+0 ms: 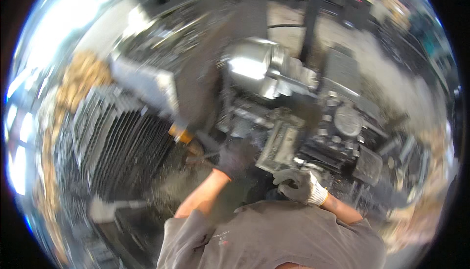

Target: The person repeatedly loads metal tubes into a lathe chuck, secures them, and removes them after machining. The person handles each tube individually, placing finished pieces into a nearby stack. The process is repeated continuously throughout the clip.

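My left hand (237, 158), in a dark glove, reaches forward at the middle of the view. Its fingers are smeared by motion, so their closing cannot be told. Left of it are a blurred yellow-orange piece (181, 134) and a thin brownish rod (200, 159). My right hand (299, 186) wears a greyish-white knit glove and has its fingers curled, close to my body. What lies inside them is hidden. Just ahead of both hands stands a lathe-like machine with a shiny metal cylinder (252, 65) and a pale flat metal block (281, 144).
Stacked grey metal plates (115, 139) fill the left side. A machine carriage with a round disc (348, 120) lies to the right, beside a square metal plate (368, 165). Metal bars and pieces (406, 158) lie at far right. A dark upright post (311, 19) rises beyond.
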`<state>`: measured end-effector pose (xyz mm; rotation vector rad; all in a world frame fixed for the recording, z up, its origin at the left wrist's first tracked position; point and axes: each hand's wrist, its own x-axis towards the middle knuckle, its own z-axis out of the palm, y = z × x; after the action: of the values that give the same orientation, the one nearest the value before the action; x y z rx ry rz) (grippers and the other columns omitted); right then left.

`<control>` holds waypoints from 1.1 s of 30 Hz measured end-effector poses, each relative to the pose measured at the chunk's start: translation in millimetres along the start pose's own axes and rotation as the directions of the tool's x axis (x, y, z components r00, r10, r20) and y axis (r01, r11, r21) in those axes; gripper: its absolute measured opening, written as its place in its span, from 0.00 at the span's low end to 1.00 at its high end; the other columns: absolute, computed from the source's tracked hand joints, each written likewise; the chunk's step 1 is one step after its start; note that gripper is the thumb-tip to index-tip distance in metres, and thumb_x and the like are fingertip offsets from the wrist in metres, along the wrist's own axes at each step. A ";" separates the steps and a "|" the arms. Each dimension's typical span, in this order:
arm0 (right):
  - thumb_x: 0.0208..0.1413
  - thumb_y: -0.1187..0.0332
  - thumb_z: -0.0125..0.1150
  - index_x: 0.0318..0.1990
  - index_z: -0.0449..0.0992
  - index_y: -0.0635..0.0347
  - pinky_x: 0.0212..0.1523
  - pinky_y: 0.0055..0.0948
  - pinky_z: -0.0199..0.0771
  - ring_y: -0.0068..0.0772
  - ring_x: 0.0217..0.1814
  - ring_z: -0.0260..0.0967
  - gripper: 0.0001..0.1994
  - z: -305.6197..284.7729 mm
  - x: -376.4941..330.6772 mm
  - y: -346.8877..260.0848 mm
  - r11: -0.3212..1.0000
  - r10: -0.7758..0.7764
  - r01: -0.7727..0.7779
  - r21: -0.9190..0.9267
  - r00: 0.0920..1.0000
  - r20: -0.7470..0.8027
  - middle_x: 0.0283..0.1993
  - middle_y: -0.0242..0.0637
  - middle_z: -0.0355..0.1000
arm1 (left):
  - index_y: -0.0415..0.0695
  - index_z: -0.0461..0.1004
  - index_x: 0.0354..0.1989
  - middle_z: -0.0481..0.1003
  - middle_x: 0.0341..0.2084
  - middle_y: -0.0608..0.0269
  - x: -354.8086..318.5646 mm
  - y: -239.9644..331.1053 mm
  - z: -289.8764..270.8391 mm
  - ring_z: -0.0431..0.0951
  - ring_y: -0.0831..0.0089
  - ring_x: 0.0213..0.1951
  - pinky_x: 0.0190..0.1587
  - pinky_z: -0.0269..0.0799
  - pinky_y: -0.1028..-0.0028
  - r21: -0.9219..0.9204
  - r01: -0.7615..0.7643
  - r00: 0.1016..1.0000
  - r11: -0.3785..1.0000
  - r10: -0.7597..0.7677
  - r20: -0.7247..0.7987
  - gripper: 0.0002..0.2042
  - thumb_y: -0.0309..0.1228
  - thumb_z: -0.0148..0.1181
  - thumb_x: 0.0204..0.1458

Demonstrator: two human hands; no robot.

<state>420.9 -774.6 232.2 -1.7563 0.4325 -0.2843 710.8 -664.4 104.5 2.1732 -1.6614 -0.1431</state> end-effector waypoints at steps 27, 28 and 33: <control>0.65 0.54 0.49 0.48 0.88 0.39 0.48 0.38 0.81 0.36 0.52 0.83 0.18 443.7 245.3 496.3 0.289 0.319 0.956 0.053 -0.149 0.936 0.49 0.29 0.85 | 0.43 0.81 0.55 0.79 0.58 0.41 -677.7 164.1 265.0 0.80 0.45 0.59 0.59 0.76 0.51 -0.437 0.554 -0.432 -0.708 -0.694 0.577 0.24 0.48 0.51 0.65; 0.65 0.53 0.48 0.48 0.88 0.37 0.48 0.37 0.82 0.33 0.53 0.82 0.19 476.9 256.2 477.7 0.256 0.270 0.962 0.094 -0.164 0.949 0.49 0.26 0.85 | 0.43 0.81 0.55 0.79 0.58 0.41 -680.1 154.7 266.7 0.80 0.45 0.59 0.59 0.76 0.51 -0.426 0.559 -0.436 -0.711 -0.689 0.579 0.24 0.49 0.51 0.65; 0.54 0.53 0.66 0.46 0.87 0.42 0.49 0.40 0.81 0.41 0.53 0.82 0.15 654.6 316.1 326.2 0.060 0.433 0.952 0.299 -0.295 0.852 0.50 0.33 0.85 | 0.45 0.81 0.56 0.78 0.59 0.41 -734.8 89.9 231.2 0.80 0.45 0.58 0.60 0.75 0.49 -0.208 0.754 -0.463 -0.622 -0.730 0.503 0.24 0.51 0.51 0.65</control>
<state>933.3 -396.5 -246.7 -2.4412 -2.1915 1.0304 344.3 -47.4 -189.7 2.1452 1.1353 -1.0294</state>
